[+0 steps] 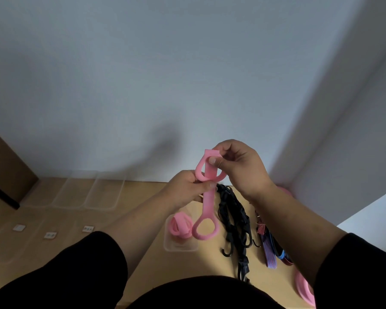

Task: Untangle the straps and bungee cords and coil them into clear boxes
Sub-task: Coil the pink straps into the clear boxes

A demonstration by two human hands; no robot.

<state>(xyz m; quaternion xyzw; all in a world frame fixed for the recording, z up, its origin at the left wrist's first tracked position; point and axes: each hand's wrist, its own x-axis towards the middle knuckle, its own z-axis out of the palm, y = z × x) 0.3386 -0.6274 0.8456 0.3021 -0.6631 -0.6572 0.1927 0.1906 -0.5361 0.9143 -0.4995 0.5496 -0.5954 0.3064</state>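
Here both hands coil: right hand [236, 166] pinches the pink strap [206, 197] end, left hand [187, 186] clamps below it, letting the tail hang free.

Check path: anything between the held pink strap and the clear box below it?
Nothing visible blocks it. The flat pink elastic strap, held by both hands, hangs beside the small clear plastic box, which already holds a coiled pink strap. Black hooked bungee cords lie right of it.

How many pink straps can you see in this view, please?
3: pink strap held in both hands, coiled pink strap in the clear box, pink strap at lower right; another may be hidden behind the right wrist.
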